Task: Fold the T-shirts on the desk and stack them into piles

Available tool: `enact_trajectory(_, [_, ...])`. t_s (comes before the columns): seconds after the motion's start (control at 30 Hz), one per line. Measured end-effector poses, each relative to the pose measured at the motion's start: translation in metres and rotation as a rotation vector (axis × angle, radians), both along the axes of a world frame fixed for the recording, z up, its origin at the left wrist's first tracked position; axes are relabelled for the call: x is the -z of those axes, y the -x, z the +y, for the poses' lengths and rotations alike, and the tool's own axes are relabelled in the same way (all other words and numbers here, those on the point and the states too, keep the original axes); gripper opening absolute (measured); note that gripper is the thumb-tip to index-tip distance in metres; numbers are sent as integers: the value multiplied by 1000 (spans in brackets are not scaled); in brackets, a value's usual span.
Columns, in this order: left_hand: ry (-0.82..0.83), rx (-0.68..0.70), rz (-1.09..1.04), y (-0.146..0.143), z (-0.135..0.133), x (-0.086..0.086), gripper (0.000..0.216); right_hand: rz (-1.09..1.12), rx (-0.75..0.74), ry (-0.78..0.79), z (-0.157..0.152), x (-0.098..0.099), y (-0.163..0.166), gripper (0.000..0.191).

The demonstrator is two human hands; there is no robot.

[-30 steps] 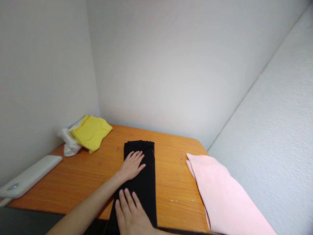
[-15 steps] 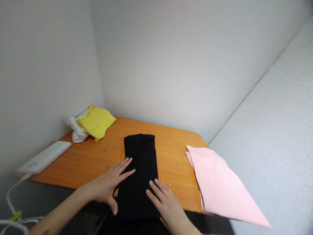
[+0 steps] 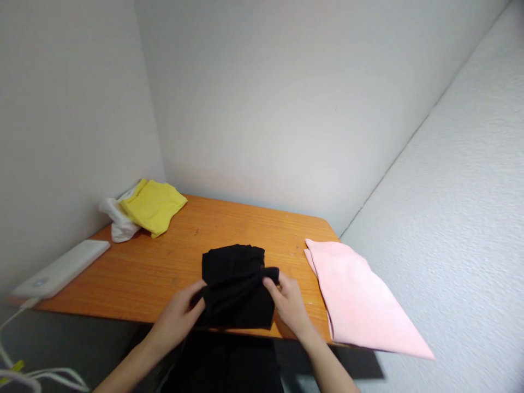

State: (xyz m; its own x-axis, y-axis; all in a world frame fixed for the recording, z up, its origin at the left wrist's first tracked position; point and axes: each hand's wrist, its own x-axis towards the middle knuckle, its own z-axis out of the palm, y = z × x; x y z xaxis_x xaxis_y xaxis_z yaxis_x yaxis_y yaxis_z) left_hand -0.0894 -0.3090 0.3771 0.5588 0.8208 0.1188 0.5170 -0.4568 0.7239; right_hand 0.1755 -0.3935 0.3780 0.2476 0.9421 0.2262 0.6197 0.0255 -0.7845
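A black garment (image 3: 245, 314) lies at the front edge of the wooden table (image 3: 164, 278), its lower part folded up over the rest. On its left side my left hand (image 3: 180, 314) pinches the folded edge between thumb and fingers. My right hand (image 3: 289, 300) grips the other end of that edge, thumb on top of the cloth. Between the hands the fold is slightly raised and wrinkled. What kind of garment it is cannot be told.
Pink folded cloth (image 3: 364, 297) overhangs the table's right front edge. A yellow cloth (image 3: 155, 204) rests on a white crumpled one (image 3: 123, 226) at the back left. A white power bank (image 3: 61, 270) with a cable (image 3: 53, 374) sits at the left edge. Walls border the table.
Both hands lay flat and spread on the long black garment before; now they hold its near end, which has been folded up away from me. The garment is shorter on the table.
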Motion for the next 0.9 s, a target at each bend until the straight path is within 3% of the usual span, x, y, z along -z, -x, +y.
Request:
enact_trajectory(0.13, [-98, -341, 112, -12, 19, 0, 47, -368, 277, 207, 34, 11, 7, 48])
enact_trajectory(0.23, [-113, -420, 240, -6, 29, 9, 57, -529, 325, 296, 37, 21, 27, 59])
enact_trajectory(0.33, [-40, -322, 283, 2, 34, 18, 55, -379, 210, 259, 32, 23, 49, 54])
enact_trajectory(0.43, [66, -249, 58, -1, 34, 20, 50, -280, 176, 209, 27, 16, 56, 40])
enact_trajectory(0.5, [171, -172, -125, -13, 29, 12, 49, -261, 203, 193, 21, 5, 46, 34])
enact_trajectory(0.63, [247, 55, -393, -64, 4, -28, 37, -135, 304, -76, -11, -35, -6, 19])
enact_trajectory(0.73, [313, 250, -511, -113, -20, -62, 31, -46, 396, -247, -48, -71, -64, 26])
enact_trajectory(0.83, [465, 447, -557, -149, -39, -77, 38, 71, 447, -198, -83, -89, -121, 32])
enact_trajectory(0.9, [550, 522, -567, -157, -45, -72, 46, 98, 465, -102, -103, -82, -151, 35])
